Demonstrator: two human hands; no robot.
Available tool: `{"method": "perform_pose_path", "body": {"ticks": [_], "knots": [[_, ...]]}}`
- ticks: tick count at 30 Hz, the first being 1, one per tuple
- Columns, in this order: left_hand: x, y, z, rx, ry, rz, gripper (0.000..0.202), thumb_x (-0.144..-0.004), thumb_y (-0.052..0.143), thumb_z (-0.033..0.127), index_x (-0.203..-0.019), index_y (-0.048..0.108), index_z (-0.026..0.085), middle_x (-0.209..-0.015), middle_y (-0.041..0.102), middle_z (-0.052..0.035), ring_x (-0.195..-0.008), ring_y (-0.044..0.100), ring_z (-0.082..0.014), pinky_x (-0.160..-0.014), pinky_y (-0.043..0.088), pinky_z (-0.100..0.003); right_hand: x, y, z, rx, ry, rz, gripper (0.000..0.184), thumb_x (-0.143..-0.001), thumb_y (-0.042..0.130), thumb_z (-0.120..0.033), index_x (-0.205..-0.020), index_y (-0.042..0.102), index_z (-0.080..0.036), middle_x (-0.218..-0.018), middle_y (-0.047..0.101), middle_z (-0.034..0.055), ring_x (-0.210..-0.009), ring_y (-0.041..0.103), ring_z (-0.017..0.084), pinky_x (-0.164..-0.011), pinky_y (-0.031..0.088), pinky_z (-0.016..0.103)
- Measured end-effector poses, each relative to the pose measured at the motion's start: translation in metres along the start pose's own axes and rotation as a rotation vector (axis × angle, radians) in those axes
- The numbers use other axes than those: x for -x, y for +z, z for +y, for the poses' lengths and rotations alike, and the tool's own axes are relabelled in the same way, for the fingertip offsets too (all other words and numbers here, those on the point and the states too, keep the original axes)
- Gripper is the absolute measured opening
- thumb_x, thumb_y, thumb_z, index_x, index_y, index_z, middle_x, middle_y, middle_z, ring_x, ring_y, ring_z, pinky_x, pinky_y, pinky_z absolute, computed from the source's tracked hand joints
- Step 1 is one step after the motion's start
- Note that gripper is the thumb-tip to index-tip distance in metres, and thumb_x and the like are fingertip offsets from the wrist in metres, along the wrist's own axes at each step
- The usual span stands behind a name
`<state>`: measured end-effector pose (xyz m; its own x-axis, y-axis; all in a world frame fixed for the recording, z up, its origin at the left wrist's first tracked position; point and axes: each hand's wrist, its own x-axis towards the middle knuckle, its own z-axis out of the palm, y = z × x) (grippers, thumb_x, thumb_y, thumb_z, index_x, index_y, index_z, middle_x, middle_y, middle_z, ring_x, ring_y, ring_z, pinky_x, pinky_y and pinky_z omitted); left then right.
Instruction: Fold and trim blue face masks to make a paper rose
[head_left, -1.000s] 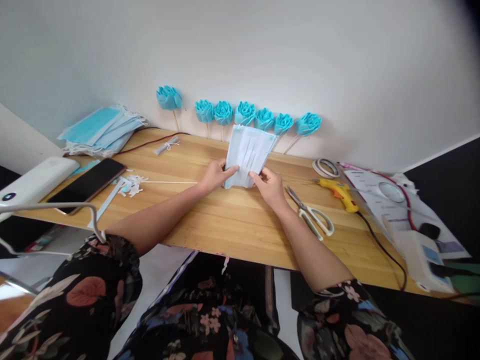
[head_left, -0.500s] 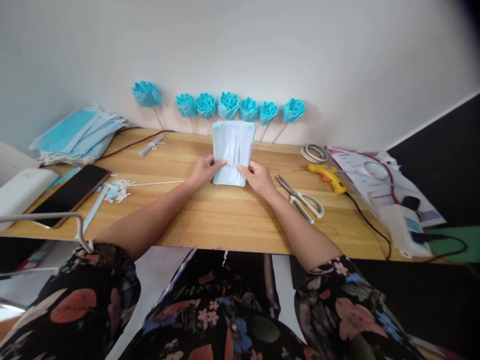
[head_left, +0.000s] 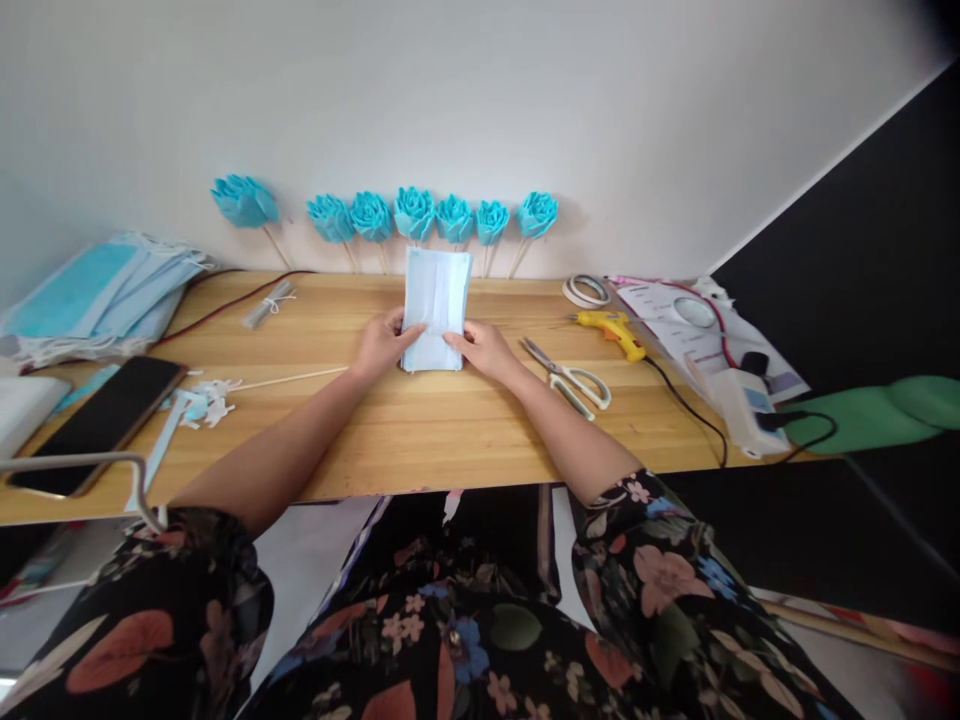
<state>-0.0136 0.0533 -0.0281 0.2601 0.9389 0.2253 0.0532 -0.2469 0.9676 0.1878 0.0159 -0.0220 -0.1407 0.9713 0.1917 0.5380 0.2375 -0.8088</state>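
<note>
A pale blue pleated mask sheet (head_left: 438, 285), seemingly several layers thick, is held upright in the middle of the frame, in front of the row of blue handmade roses (head_left: 415, 213). The left hand (head_left: 381, 345) pinches its left edge and the right hand (head_left: 482, 350) its right edge, both low down, thumbs on the near face; the fingers behind are mostly hidden. Whether the lower edge touches the wooden table (head_left: 442, 440) I cannot tell.

To hold it well, both pinches should sit level and press lightly, since such thin fabric would probably crease or slip out of line under a hard squeeze. An even, gentle outward pull should keep the pleats flat, and the upper corners, which nothing supports, deserve watching. The scissors (head_left: 556, 368), right of centre, lie near the right forearm, so that elbow is best kept high.

As for containers, I make out no box or cup on the tabletop. A clear round piece (head_left: 695, 312) rests on the printed paper (head_left: 712, 348) at the right; dish or lid, I cannot say. Below it, the white power strip (head_left: 731, 408) has a black plug (head_left: 771, 421) in it. The masks (head_left: 82, 290) at the far left lie in a loose pile.
</note>
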Motion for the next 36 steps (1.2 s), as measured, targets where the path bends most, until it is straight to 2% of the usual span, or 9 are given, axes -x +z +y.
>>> {"method": "perform_pose_path", "body": {"ticks": [7,13,22,28,30,32,36], "knots": [[-0.004,0.003,-0.006,-0.041,0.011,-0.001,0.029,-0.073,0.072,0.040,-0.084,0.066,0.015,-0.081,0.072,-0.0056,-0.072,0.065,-0.0178,-0.062,0.052,-0.027,-0.001,-0.001,0.002,0.094,0.012,-0.016,0.041,-0.083,0.052,-0.056,-0.066,0.052,-0.019,-0.063,0.051,-0.0008,-0.062,0.044,0.013,-0.058,0.029,0.026],[-0.006,0.005,-0.008,-0.049,0.005,-0.004,0.024,-0.076,0.068,0.035,-0.089,0.068,0.014,-0.086,0.073,-0.0055,-0.074,0.065,-0.0167,-0.063,0.050,-0.026,-0.001,-0.002,0.004,0.083,0.013,-0.037,0.042,-0.081,0.052,-0.058,-0.066,0.051,-0.020,-0.064,0.053,-0.0002,-0.062,0.046,0.014,-0.058,0.029,0.026],[-0.006,0.004,-0.006,-0.045,0.028,-0.026,0.028,-0.079,0.068,0.040,-0.091,0.068,0.014,-0.088,0.073,-0.0054,-0.076,0.065,-0.0176,-0.063,0.049,-0.026,-0.001,-0.002,0.005,0.097,0.005,-0.011,0.041,-0.081,0.053,-0.056,-0.062,0.049,-0.020,-0.062,0.052,0.0003,-0.062,0.047,0.014,-0.058,0.029,0.027],[-0.009,0.003,-0.015,0.020,-0.020,-0.013,0.037,-0.080,0.069,0.048,-0.093,0.066,0.014,-0.087,0.074,-0.0068,-0.076,0.067,-0.0200,-0.064,0.051,-0.028,-0.002,0.001,0.012,-0.073,0.076,0.019,0.047,-0.076,0.058,-0.064,-0.067,0.054,-0.018,-0.063,0.052,-0.0010,-0.062,0.045,0.013,-0.056,0.032,0.025],[-0.010,0.003,-0.014,0.093,-0.023,-0.016,0.042,-0.079,0.070,0.052,-0.098,0.064,0.015,-0.091,0.074,-0.0073,-0.082,0.069,-0.0215,-0.068,0.054,-0.030,-0.002,0.002,0.013,-0.170,0.093,0.013,0.048,-0.074,0.061,-0.065,-0.071,0.058,-0.018,-0.066,0.055,-0.0007,-0.062,0.046,0.013,-0.056,0.035,0.025],[-0.009,0.002,-0.012,0.140,0.008,-0.006,0.049,-0.080,0.069,0.055,-0.107,0.063,0.015,-0.103,0.074,-0.0087,-0.094,0.069,-0.0235,-0.078,0.056,-0.034,-0.002,0.003,0.012,-0.282,0.102,-0.002,0.048,-0.073,0.063,-0.065,-0.077,0.061,-0.017,-0.069,0.058,-0.0002,-0.063,0.048,0.013,-0.056,0.037,0.025],[-0.008,0.000,-0.006,0.166,0.045,0.011,0.058,-0.080,0.069,0.058,-0.121,0.059,0.018,-0.122,0.069,-0.0108,-0.112,0.065,-0.0272,-0.093,0.053,-0.039,0.001,0.005,0.006,-0.376,0.131,-0.014,0.047,-0.072,0.066,-0.064,-0.078,0.061,-0.017,-0.064,0.054,-0.0021,-0.057,0.043,0.011,-0.052,0.033,0.024]]}}
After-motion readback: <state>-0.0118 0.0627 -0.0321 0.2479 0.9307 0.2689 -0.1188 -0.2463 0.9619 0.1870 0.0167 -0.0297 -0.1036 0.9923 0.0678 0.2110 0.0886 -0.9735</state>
